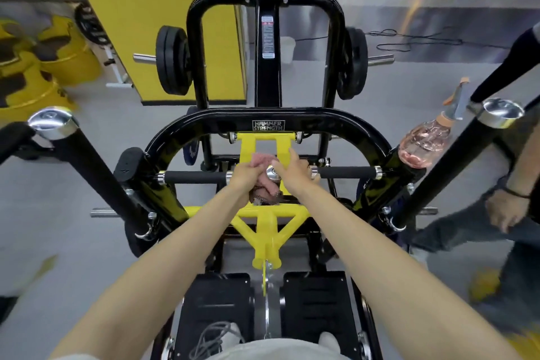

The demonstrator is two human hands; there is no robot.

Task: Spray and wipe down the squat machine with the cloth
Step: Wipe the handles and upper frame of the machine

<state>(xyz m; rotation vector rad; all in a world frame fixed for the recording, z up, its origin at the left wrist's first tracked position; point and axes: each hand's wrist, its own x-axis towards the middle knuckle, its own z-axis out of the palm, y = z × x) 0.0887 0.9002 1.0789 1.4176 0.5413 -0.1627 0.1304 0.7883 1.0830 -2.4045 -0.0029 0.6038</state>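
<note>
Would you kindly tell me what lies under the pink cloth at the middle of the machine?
A chrome knob shows beside the cloth, in front of the yellow bracket. The left hand grips the cloth, and whatever it covers beneath cannot be seen.

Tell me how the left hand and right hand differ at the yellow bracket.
The left hand curls round the crumpled pink cloth; the right hand holds nothing, its fingers straight. The left hand sits left of the round chrome knob, the right hand on its right. Both are bare and meet at the yellow metal bracket.
</note>
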